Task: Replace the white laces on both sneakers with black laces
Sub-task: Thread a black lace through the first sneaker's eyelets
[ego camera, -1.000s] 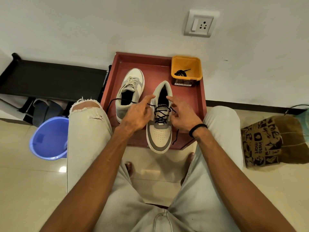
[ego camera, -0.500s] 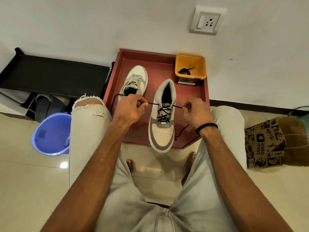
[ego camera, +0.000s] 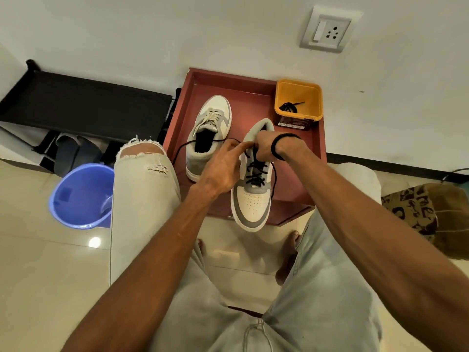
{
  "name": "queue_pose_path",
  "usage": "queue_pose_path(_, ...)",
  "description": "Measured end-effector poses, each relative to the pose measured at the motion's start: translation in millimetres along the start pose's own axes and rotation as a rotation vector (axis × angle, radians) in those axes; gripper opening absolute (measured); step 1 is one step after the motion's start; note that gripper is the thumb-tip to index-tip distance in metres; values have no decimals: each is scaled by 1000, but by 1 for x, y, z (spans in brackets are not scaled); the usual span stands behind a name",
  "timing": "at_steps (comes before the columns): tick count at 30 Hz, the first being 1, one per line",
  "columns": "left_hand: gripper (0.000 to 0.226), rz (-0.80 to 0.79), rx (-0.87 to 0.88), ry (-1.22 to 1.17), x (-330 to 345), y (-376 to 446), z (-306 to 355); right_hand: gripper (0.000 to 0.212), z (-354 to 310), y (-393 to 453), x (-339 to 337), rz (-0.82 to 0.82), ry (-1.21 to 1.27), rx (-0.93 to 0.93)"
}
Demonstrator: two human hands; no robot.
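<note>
The near grey-and-white sneaker point(ego camera: 251, 207) lies on the front of the red tray point(ego camera: 297, 184), toe over the edge, threaded with a black lace point(ego camera: 255, 174). My right hand point(ego camera: 266, 147) curls over its collar and grips one lace strand, which hangs down the shoe's right side. My left hand point(ego camera: 220, 171) reaches in beside it, index finger stretched out, pinching the other strand, which loops off to the left. The far sneaker point(ego camera: 215, 118) keeps its white laces point(ego camera: 206, 118). A yellow tub point(ego camera: 299, 94) at the tray's back right holds another black lace point(ego camera: 288, 107).
A blue bucket point(ego camera: 81, 196) stands on the floor left of my knee. Behind it a black rack point(ego camera: 88, 105) runs along the wall. A printed paper bag point(ego camera: 426, 212) sits at the right. A wall socket point(ego camera: 327, 30) is above the tray.
Both hands came together from either side of the shoe to its collar. The right hand crossed over the top of the tongue and the lace ends went slack.
</note>
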State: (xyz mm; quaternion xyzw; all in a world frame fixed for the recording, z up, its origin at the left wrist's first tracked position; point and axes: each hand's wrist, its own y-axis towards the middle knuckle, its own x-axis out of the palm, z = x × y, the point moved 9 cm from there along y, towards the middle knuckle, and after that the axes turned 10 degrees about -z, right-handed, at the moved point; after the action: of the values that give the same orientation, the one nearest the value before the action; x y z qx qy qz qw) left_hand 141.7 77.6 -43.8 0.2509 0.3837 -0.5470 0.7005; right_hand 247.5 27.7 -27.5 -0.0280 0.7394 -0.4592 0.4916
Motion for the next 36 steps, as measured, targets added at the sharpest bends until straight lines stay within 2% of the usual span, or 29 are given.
queue_pose_path(2, 70, -36, -37, -41, 6, 3, -6, 13, 1, 2, 2, -21, -12, -1)
queue_pose_path(6, 75, -64, -62, -67, 7, 1, -5, 19, 14, -4, -7, 69, 194, -34)
queue_pose_path(8, 74, -58, -95, -41, 5, 1, -9, 20, 19, -16, -7, 134, 396, -118)
queue_pose_path(11, 73, -35, -110, -27, 1, 0, -9, 16, 22, -41, 5, 134, 819, -326)
queue_pose_path(13, 73, -50, -76, -26, 1, -1, -5, 18, 28, -47, 14, 150, 892, -372)
queue_pose_path(17, 70, -110, -47, -186, 10, 1, -10, 15, 34, -51, 26, 238, 897, -328)
queue_pose_path(20, 73, -176, -193, -276, 15, -6, -22, 19, 47, -62, 30, 475, 968, -268)
queue_pose_path(22, 76, -225, -312, -283, 18, -15, -37, 28, 64, -67, 52, 581, 1108, -127)
queue_pose_path(24, 79, -273, -380, -350, 23, -21, -47, 34, 69, -64, 88, 519, 1248, 27)
queue_pose_path(27, 78, -227, -393, -419, 25, -22, -51, 29, 52, -61, 114, 375, 1228, 86)
queue_pose_path(28, 76, -201, -388, -437, 25, -22, -52, 26, 51, -62, 113, 387, 1194, 89)
queue_pose_path(33, 59, -156, -385, -463, 25, -28, -49, 39, 53, -65, 102, 455, 1033, 110)
queue_pose_path(36, 51, -91, -376, -417, 24, -30, -42, 32, 52, -69, 101, 486, 994, 138)
